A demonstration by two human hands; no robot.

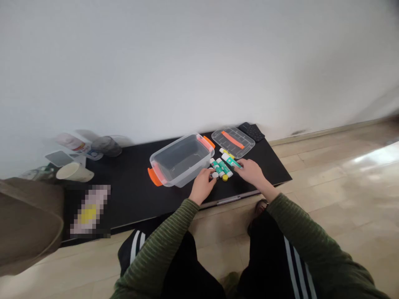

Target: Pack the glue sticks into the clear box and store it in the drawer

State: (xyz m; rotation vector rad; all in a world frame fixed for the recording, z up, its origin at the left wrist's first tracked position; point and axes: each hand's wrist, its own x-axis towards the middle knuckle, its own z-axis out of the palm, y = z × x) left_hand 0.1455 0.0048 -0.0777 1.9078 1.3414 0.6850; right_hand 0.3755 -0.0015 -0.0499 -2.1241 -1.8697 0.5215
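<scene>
My left hand (202, 185) is closed with its fingertips at a small white cap (215, 175); whether a longer body lies behind it is hidden. In my right hand (251, 171) is a green and white glue stick (230, 160), held by its near end between thumb and fingers. Two more green and white glue sticks (224, 167) lie side by side between my hands. Behind the held one, a yellow glue stick (225, 152) shows in part. A round yellow cap (225, 177) sits close to the table's front edge.
A clear plastic box (183, 176) with orange latches stands left of the glue sticks on the black table (134, 187). Its lid (247, 142) with an orange handle lies behind them, beside a dark keypad-like object (256, 132). A paper cup (75, 172) and bottle (73, 143) stand left.
</scene>
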